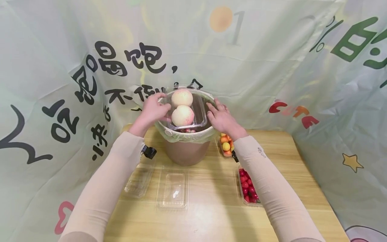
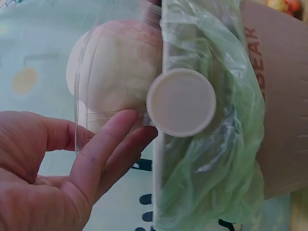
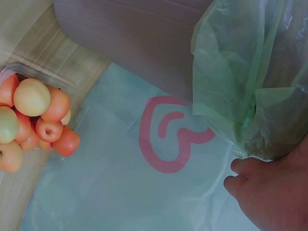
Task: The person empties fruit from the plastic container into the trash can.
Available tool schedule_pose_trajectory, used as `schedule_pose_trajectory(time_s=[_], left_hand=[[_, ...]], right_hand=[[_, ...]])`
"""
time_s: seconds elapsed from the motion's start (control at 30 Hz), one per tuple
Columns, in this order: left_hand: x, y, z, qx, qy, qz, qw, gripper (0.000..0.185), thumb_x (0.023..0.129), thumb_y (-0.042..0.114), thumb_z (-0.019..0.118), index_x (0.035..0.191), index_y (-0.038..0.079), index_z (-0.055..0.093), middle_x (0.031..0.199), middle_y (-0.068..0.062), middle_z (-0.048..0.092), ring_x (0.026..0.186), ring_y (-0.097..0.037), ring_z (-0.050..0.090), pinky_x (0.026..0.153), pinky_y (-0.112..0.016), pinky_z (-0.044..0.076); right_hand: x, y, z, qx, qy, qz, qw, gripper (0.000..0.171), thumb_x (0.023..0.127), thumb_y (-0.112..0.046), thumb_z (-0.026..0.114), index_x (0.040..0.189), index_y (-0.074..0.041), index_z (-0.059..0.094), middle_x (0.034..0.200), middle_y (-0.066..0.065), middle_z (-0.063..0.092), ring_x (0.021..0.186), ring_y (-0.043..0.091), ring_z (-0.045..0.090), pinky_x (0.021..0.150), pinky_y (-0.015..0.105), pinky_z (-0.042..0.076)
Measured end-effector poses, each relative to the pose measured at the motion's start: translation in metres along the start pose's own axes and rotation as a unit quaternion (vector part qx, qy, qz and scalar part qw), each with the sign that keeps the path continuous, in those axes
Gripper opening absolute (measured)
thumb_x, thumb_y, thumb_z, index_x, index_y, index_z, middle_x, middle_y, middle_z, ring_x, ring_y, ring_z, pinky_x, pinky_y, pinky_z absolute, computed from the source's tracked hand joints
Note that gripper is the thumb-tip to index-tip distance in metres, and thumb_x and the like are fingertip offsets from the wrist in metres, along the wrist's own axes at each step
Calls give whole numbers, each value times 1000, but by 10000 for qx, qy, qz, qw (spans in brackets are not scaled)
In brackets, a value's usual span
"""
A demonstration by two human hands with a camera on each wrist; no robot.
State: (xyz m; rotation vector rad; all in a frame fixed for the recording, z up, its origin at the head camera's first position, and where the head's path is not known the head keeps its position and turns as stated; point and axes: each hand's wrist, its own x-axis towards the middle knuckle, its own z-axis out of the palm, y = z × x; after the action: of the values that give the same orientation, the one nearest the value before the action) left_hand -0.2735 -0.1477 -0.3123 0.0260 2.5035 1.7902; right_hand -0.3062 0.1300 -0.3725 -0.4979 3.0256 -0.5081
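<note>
In the head view, two pale pink peaches [image 1: 182, 116] sit in a clear plastic box [image 1: 200, 112] at the mouth of a brown bin [image 1: 187, 153]. My left hand [image 1: 153, 108] pinches the box's left edge between thumb and fingers, as the left wrist view also shows. A green bag [image 2: 211, 144] lines the bin and hangs over its white rim. My right hand [image 1: 223, 119] rests at the right side of the rim, its fingers extended and touching the bag [image 3: 231, 82]. Small reddish things show inside the bin below the box; their kind is unclear.
Two clear plastic trays [image 1: 173, 190] lie on the wooden table [image 1: 205, 215] in front of the bin. To the right are a box of orange and yellow fruit [image 3: 38, 115] and a box of red fruit [image 1: 248, 188], partly behind my right arm. Printed cloth [image 1: 242, 67] surrounds the table.
</note>
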Motion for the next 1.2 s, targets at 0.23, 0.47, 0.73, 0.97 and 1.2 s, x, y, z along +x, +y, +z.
schedule_pose_trajectory(time_s=[0.23, 0.47, 0.73, 0.97, 1.2], left_hand=[[12, -9, -1, -16, 358, 209, 9991, 58, 97, 0, 55, 154, 1, 45, 96, -28, 71, 51, -11, 68, 63, -34, 66], [19, -18, 2, 456, 1082, 638, 9910, 49, 95, 3, 52, 144, 4, 50, 87, -14, 66, 52, -9, 63, 57, -31, 65], [22, -19, 16, 1027, 1899, 1091, 9703, 43, 93, 1, 52, 136, 3, 50, 102, -22, 73, 98, -37, 65, 82, -42, 50], [26, -20, 27, 998, 2224, 1160, 9629, 39, 93, -1, 50, 130, 8, 45, 111, -21, 76, 106, -42, 66, 89, -52, 50], [28, -20, 32, 774, 2505, 1224, 9572, 35, 92, -2, 48, 125, 8, 41, 119, -22, 75, 111, -44, 66, 86, -53, 48]], right_hand=[[-1, 0, 0, -29, 5, -20, 10000, 66, 110, -42, 14, 169, -14, 22, 178, 20, 0, 161, 51, 14, 134, 59, 9], [-1, 0, 0, 2, 13, -53, 10000, 65, 110, -41, 15, 169, -14, 23, 178, 20, 1, 161, 50, 13, 134, 58, 8], [-1, 0, -1, 5, -42, -35, 10000, 65, 110, -41, 15, 169, -15, 23, 178, 19, 0, 162, 49, 13, 135, 57, 8], [-1, 1, 1, -16, -64, 5, 10000, 64, 111, -41, 15, 170, -16, 22, 178, 18, 0, 161, 50, 12, 134, 58, 8], [-2, 0, 0, 31, -12, -8, 10000, 64, 111, -41, 16, 169, -15, 25, 178, 18, 2, 161, 49, 14, 134, 58, 9]])
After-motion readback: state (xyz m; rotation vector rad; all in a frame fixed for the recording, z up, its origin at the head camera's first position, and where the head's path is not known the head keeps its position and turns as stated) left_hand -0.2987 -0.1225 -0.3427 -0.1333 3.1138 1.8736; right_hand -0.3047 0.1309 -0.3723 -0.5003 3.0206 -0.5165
